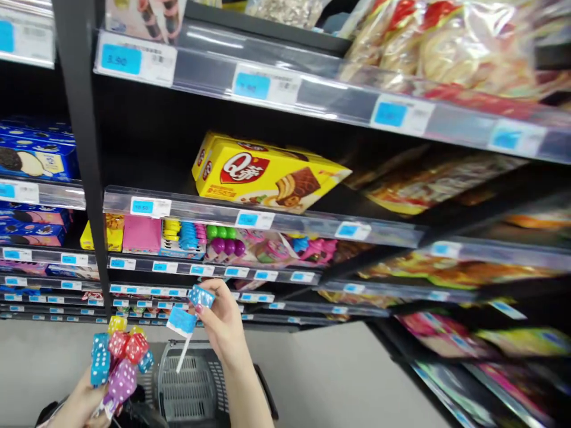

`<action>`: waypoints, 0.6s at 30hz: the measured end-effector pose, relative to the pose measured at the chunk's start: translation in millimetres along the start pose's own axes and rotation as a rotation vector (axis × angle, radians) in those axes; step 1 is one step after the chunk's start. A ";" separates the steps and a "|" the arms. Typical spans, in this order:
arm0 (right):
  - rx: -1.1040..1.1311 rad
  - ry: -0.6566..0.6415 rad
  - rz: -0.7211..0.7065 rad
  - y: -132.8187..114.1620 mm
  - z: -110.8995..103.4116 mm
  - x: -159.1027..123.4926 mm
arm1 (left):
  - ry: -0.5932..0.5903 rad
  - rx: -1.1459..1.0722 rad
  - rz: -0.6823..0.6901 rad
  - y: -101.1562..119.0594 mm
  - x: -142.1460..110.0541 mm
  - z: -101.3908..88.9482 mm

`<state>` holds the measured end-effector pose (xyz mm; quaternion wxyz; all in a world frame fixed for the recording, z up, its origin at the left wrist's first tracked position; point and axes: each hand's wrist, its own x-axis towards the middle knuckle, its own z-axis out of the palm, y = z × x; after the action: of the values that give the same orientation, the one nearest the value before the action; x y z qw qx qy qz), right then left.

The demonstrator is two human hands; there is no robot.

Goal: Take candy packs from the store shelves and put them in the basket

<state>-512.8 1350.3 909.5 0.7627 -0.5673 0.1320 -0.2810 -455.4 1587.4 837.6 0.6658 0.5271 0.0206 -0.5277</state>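
My left hand [80, 399], at the lower left, is closed around the sticks of a bunch of dice-shaped lollipops. Red dice [136, 348], a purple die [122, 380], blue dice [100, 365] and a yellow die [117, 324] stick up from it, all with white dots. Between the fingertips of my right hand [225, 330] is a blue dice-shaped lollipop [201, 296]. Just below it hangs a blue and white piece [182, 321] with a white stick [182, 355]; how it joins the die I cannot tell. Both hands are in front of the lower shelves, over the basket.
A grey shopping basket [163, 380] stands below on the grey floor [321, 386]. Black shelves with price strips hold a yellow snack box [267, 178], blue cookie boxes [38, 156], colourful toy-like packs [225, 241] and bagged snacks [473, 50]. Another shelf unit runs along the right.
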 end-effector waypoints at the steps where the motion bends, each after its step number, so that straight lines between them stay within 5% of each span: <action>1: -0.002 0.033 -0.011 -0.4 -2.9 -3.8 | -0.009 0.020 -0.015 -0.1 0.6 2.9; 11: 0.165 0.134 0.019 0.5 -18.5 -25.4 | -0.099 0.199 -0.034 -5.3 8.8 14.8; 18: 0.981 0.043 0.164 21.2 -12.4 -34.8 | -0.087 0.186 -0.024 -5.3 11.6 25.5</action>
<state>-541.4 1364.8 881.5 0.9565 -0.1234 0.0440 -0.2608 -467.6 1561.6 838.5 0.6078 0.5630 -0.0509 -0.5577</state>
